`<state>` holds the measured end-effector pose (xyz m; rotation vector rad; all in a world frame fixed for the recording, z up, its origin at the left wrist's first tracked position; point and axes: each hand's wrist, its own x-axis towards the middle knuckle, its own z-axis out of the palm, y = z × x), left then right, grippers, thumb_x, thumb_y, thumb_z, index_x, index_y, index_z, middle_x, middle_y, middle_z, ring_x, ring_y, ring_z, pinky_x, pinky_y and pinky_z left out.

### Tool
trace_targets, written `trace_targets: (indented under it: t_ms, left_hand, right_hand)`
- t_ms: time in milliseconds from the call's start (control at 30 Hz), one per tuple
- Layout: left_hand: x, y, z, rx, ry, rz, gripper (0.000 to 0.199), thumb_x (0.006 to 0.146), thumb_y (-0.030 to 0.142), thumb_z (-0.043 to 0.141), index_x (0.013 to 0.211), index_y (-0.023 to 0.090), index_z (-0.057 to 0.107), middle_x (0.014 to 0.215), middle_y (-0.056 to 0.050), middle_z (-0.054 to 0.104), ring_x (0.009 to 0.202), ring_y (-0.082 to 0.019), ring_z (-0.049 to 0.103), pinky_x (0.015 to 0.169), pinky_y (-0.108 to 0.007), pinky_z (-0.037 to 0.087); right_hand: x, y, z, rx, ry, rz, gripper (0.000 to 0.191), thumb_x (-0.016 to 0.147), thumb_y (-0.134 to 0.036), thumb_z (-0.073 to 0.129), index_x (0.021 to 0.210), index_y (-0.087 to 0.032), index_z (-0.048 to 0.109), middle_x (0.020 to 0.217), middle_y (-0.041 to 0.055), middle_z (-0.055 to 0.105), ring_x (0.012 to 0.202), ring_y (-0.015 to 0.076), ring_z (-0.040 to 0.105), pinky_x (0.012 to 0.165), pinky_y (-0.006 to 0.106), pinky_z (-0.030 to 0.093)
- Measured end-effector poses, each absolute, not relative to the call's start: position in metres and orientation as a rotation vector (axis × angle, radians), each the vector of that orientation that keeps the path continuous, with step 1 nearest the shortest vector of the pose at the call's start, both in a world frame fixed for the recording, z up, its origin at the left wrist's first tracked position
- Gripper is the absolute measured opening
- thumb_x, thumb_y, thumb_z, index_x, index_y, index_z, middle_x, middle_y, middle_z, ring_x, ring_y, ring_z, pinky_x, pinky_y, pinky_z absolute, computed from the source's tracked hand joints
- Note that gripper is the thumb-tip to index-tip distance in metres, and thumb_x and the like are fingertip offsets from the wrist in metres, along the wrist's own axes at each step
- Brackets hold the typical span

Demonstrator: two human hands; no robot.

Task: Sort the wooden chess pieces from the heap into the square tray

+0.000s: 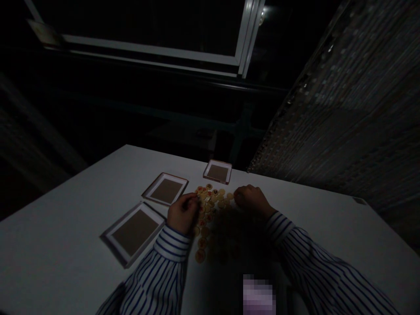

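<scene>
Many round tan pieces [208, 205], some with red or dark markings, lie loosely spread on the white table [75, 210]. Along their left side is my left hand [183, 212], its fingers curled with thumb and fingertips close together; anything between them is too small and dark to name. At the right edge of the pieces rests my right hand [252, 199], fingers curled down toward the tabletop, its fingertips hidden in shadow. The pieces between and below my hands are partly lost in dark shadow.
Three shallow open trays stand beyond and left of the pieces: a large one [113, 246], a middle one [159, 201] and a small one [217, 178]. A bead-string curtain [344, 105] hangs at the right. Behind the table is a window frame [147, 47].
</scene>
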<state>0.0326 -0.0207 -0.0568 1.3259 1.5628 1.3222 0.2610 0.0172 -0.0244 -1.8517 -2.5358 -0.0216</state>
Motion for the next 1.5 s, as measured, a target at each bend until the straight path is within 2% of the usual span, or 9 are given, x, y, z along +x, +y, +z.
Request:
trace_targets:
  t_ms: [167, 300, 700, 967, 1167, 1267, 1367, 1500]
  left_hand:
    - [0.032, -0.020, -0.054, 1.351, 1.590, 1.323, 0.032, 0.065, 0.036, 0.056, 0.086, 0.014, 0.065, 0.071, -0.006, 0.067, 0.067, -0.018, 0.061, 0.065, -0.029, 0.048]
    - [0.027, -0.018, -0.054, 1.348, 1.614, 1.339, 0.033, 0.066, 0.037, 0.054, 0.087, 0.014, 0.064, 0.073, -0.006, 0.067, 0.068, -0.018, 0.061, 0.066, -0.029, 0.048]
    - [0.019, -0.016, -0.054, 1.302, 1.636, 1.380, 0.031, 0.064, 0.035, 0.054, 0.085, 0.015, 0.064, 0.075, -0.006, 0.067, 0.072, -0.018, 0.061, 0.068, -0.029, 0.048]
    - [0.020, -0.015, -0.055, 1.314, 1.629, 1.387, 0.029, 0.065, 0.035, 0.055, 0.085, 0.015, 0.065, 0.076, -0.006, 0.067, 0.071, -0.018, 0.061, 0.068, -0.029, 0.048]
    - [0.026, -0.016, -0.054, 1.067, 1.403, 1.394, 0.033, 0.060, 0.035, 0.063, 0.083, 0.012, 0.064, 0.069, -0.006, 0.067, 0.065, -0.017, 0.062, 0.062, -0.027, 0.049]
    - [0.031, -0.017, -0.056, 0.859, 1.206, 1.424, 0.034, 0.058, 0.034, 0.067, 0.082, 0.012, 0.063, 0.068, -0.006, 0.067, 0.063, -0.016, 0.062, 0.064, -0.027, 0.049]
    - [0.034, -0.017, -0.057, 0.679, 1.048, 1.438, 0.032, 0.054, 0.029, 0.071, 0.080, 0.012, 0.063, 0.067, -0.005, 0.067, 0.062, -0.013, 0.062, 0.064, -0.025, 0.048]
    - [0.028, -0.015, -0.058, 0.605, 1.005, 1.407, 0.034, 0.050, 0.025, 0.074, 0.079, 0.012, 0.063, 0.063, -0.003, 0.067, 0.055, -0.011, 0.060, 0.057, -0.022, 0.047]
  right_hand:
    - [0.234, 0.019, -0.014, -1.468, -2.760, 0.011, 0.025, 0.083, -0.026, 0.039, 0.092, -0.018, 0.060, 0.094, 0.0067, 0.062, 0.089, 0.0172, 0.051, 0.074, 0.028, 0.031]
    - [0.211, 0.026, -0.014, -1.261, -2.843, -0.070, 0.026, 0.082, -0.023, 0.041, 0.104, -0.020, 0.056, 0.098, 0.0062, 0.060, 0.094, 0.0180, 0.049, 0.077, 0.030, 0.031]
    - [0.196, 0.037, -0.018, -1.132, -2.980, -0.115, 0.022, 0.079, -0.028, 0.047, 0.097, -0.025, 0.060, 0.094, 0.0050, 0.057, 0.091, 0.0206, 0.049, 0.072, 0.032, 0.030]
    - [0.201, 0.031, -0.015, -0.955, -2.853, -0.320, 0.022, 0.085, -0.030, 0.040, 0.095, -0.020, 0.057, 0.089, 0.0046, 0.057, 0.085, 0.0162, 0.046, 0.069, 0.031, 0.025]
    - [0.202, 0.025, -0.015, -0.744, -2.767, -0.475, 0.020, 0.087, -0.024, 0.037, 0.093, -0.020, 0.056, 0.086, 0.0041, 0.058, 0.081, 0.0149, 0.044, 0.069, 0.031, 0.024]
    - [0.200, 0.023, -0.016, -0.704, -2.733, -0.505, 0.019, 0.087, -0.023, 0.037, 0.093, -0.021, 0.055, 0.087, 0.0034, 0.059, 0.080, 0.0148, 0.044, 0.068, 0.031, 0.024]
    - [0.195, 0.023, -0.017, -0.661, -2.724, -0.499, 0.019, 0.087, -0.023, 0.038, 0.095, -0.021, 0.054, 0.087, 0.0034, 0.059, 0.080, 0.0151, 0.045, 0.069, 0.031, 0.026]
    - [0.186, 0.023, -0.017, -0.656, -2.699, -0.395, 0.019, 0.087, -0.024, 0.038, 0.093, -0.020, 0.055, 0.093, 0.0041, 0.059, 0.083, 0.0153, 0.046, 0.071, 0.031, 0.029]
